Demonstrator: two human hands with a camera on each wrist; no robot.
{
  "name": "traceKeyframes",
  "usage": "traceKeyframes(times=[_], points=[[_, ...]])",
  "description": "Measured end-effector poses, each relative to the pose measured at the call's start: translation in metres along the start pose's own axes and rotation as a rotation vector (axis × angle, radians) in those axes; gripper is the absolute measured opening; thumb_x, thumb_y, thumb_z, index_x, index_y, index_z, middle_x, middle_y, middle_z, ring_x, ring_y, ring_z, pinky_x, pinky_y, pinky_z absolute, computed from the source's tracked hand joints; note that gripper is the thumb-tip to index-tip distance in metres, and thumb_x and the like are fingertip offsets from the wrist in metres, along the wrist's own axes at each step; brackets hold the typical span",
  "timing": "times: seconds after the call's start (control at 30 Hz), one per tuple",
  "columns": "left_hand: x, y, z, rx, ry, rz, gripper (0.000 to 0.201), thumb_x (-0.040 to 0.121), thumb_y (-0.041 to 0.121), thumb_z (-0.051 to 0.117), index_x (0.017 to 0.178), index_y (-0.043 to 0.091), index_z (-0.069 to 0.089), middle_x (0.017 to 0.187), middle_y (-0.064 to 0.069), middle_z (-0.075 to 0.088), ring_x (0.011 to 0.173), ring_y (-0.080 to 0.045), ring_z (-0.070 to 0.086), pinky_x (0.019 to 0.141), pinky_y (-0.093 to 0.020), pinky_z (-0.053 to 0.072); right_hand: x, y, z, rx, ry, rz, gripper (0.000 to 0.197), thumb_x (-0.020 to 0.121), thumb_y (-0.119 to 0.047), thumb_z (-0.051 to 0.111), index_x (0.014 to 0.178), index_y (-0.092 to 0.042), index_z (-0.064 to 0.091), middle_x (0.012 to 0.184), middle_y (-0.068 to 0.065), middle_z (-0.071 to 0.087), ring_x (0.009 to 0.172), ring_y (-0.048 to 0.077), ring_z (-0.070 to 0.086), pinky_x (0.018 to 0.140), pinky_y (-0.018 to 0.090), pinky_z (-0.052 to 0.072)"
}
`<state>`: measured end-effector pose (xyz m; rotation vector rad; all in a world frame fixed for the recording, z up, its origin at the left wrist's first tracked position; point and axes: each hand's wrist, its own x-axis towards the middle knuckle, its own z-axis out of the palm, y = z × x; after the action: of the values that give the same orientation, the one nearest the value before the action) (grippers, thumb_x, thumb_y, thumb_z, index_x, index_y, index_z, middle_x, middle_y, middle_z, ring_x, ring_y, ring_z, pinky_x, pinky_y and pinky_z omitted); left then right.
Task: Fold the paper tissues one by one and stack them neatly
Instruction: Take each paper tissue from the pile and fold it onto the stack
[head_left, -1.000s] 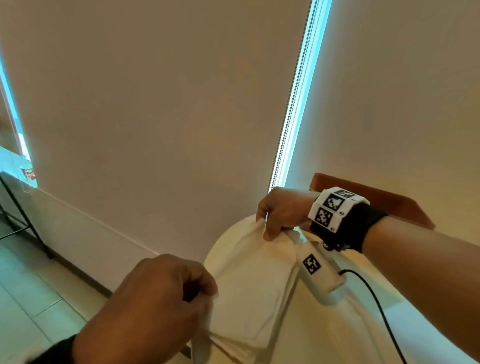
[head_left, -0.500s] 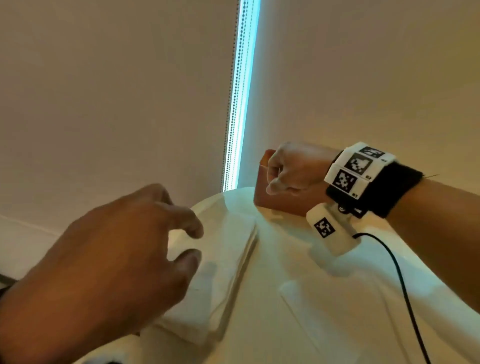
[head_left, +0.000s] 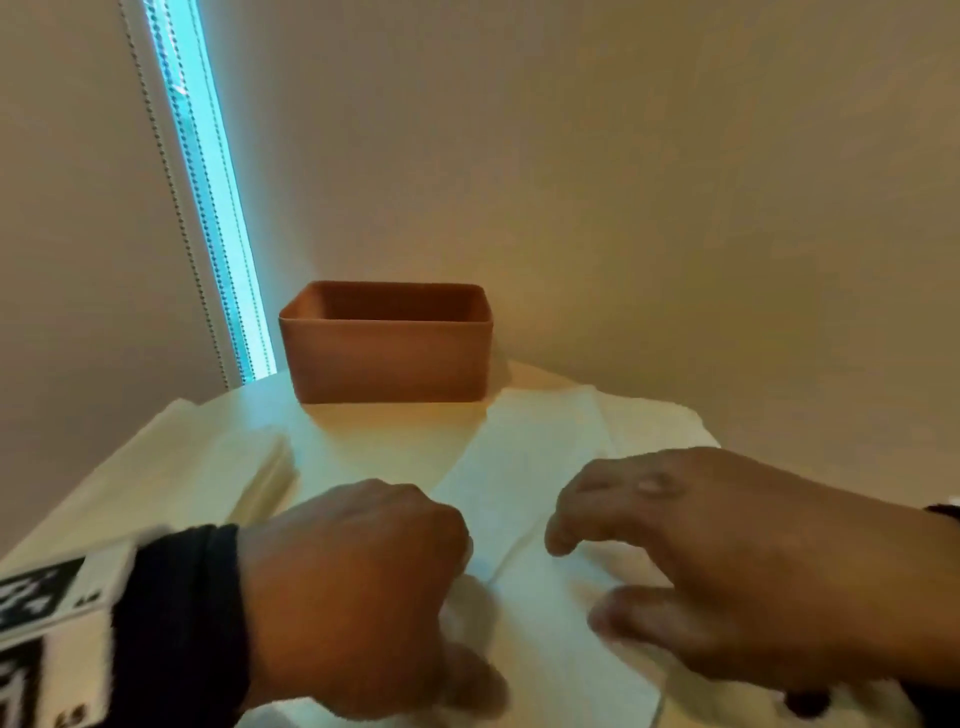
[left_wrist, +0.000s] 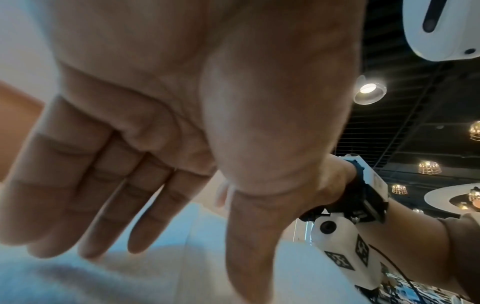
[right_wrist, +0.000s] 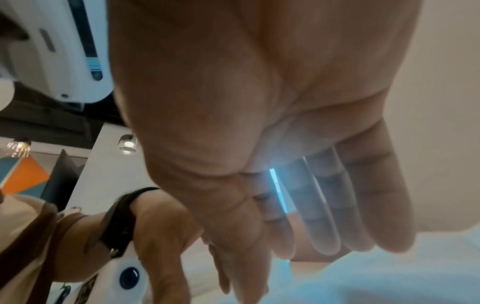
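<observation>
On the table (head_left: 384, 441), at 6 o'clock from the brown box (head_left: 387, 358), your two hands sit over a loose tissue (head_left: 524, 493) spread flat. Left hand (head_left: 358, 597) is at 7 o'clock of the sheet, back toward the head camera; its wrist view (left_wrist: 161, 115) shows the fingers (left_wrist: 78, 197) straight and together, thumb out, nothing gripped, tips low over the white paper. Can't tell if they actually touch. Right hand (head_left: 737, 561) is at 4 o'clock of the sheet, fingers loosely bent, thumb apart from them, tips down at the tissue surface; its wrist view (right_wrist: 272, 127) shows an open palm, fingers (right_wrist: 363, 205) extended, holding nothing. Contact isn't clear here either, both views are blurred. Folded stack (head_left: 218, 467) lies at 9 o'clock of the loose sheet, well apart from both hands, at 7 o'clock from the box. More tissue (head_left: 660, 426) lies rumpled at 2 o'clock, past your right hand.
</observation>
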<state>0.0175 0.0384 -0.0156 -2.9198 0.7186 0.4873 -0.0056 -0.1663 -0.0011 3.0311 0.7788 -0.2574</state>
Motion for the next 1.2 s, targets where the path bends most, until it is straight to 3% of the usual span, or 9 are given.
traceKeyframes(times=[0.23,0.43,0.53,0.67,0.77,0.83,0.93,1.03,1.2], points=[[0.025,0.009,0.003,0.007,0.049,0.012,0.04,0.084,0.062,0.056,0.108,0.031,0.064,0.097,0.012,0.067,0.086,-0.005,0.062,0.074,-0.019,0.053,0.043,0.015,0.012,-0.08,0.115,-0.037,0.05,0.095,-0.025,0.054,0.139,-0.046,0.045,0.134,-0.018,0.048,0.119,0.008,0.048,0.098,0.032,0.045],[0.026,0.008,0.008,0.08,0.1,0.03,0.023,0.088,0.037,0.052,0.101,0.025,0.067,0.096,0.006,0.068,0.085,-0.013,0.064,0.069,-0.02,0.051,0.056,0.021,0.009,-0.07,0.09,-0.034,0.019,0.09,-0.028,0.06,0.104,-0.038,0.07,0.117,-0.02,0.058,0.105,0.005,0.053,0.09,0.03,0.048],[0.023,0.004,0.005,-0.022,0.113,0.008,0.035,0.091,0.052,0.05,0.104,0.025,0.066,0.097,0.008,0.068,0.086,-0.011,0.063,0.073,-0.022,0.052,0.055,0.022,-0.001,-0.033,0.078,-0.051,0.013,0.091,-0.032,0.061,0.1,-0.037,0.069,0.108,-0.022,0.057,0.1,0.0,0.048,0.092,0.026,0.045],[0.011,0.006,-0.008,-0.239,0.072,-0.053,0.062,0.07,0.081,0.051,0.112,0.037,0.06,0.104,0.018,0.064,0.093,-0.003,0.059,0.086,-0.025,0.052,0.048,0.017,-0.021,0.044,0.116,-0.113,0.008,0.093,-0.034,0.061,0.097,-0.035,0.068,0.104,-0.02,0.06,0.095,-0.004,0.054,0.089,0.022,0.046],[-0.006,0.0,-0.022,-0.315,0.315,-0.089,0.077,0.05,0.093,0.042,0.109,0.045,0.054,0.102,0.026,0.058,0.094,0.003,0.057,0.085,-0.024,0.052,0.044,0.011,-0.041,0.101,0.214,-0.161,0.004,0.091,-0.033,0.064,0.091,-0.034,0.068,0.085,-0.022,0.061,0.075,-0.02,0.053,0.066,0.009,0.038],[-0.016,-0.006,-0.03,-0.382,0.458,-0.063,0.078,0.042,0.093,0.039,0.102,0.046,0.053,0.102,0.029,0.058,0.094,0.005,0.059,0.085,-0.023,0.053,0.041,0.007,-0.054,0.173,0.262,-0.186,0.005,0.09,-0.03,0.066,0.087,-0.033,0.068,0.079,-0.024,0.061,0.073,-0.02,0.056,0.066,0.007,0.041],[-0.026,-0.011,-0.039,-0.526,0.527,0.017,0.056,0.054,0.081,0.053,0.091,0.04,0.064,0.091,0.027,0.067,0.081,0.007,0.065,0.072,-0.017,0.055,0.04,0.003,-0.073,0.237,0.329,-0.258,0.007,0.088,-0.027,0.067,0.084,-0.032,0.071,0.083,-0.018,0.07,0.081,-0.004,0.066,0.073,0.024,0.055],[-0.03,-0.017,-0.044,-0.618,0.55,0.077,0.008,0.078,0.05,0.065,0.072,0.045,0.066,0.072,0.034,0.066,0.066,0.012,0.065,0.051,-0.006,0.046,0.042,-0.003,-0.091,0.272,0.346,-0.288,0.007,0.088,-0.029,0.066,0.086,-0.035,0.071,0.083,-0.016,0.07,0.078,0.001,0.066,0.068,0.028,0.055],[-0.043,-0.041,-0.042,-0.985,0.536,0.08,0.03,0.088,0.03,0.063,0.071,0.052,0.073,0.072,0.018,0.074,0.065,-0.003,0.071,0.063,-0.023,0.055,0.05,-0.002,-0.118,0.4,0.093,-0.253,0.025,0.077,-0.039,0.074,0.1,-0.029,0.074,0.089,-0.005,0.076,0.076,0.012,0.072,0.064,0.03,0.058]])
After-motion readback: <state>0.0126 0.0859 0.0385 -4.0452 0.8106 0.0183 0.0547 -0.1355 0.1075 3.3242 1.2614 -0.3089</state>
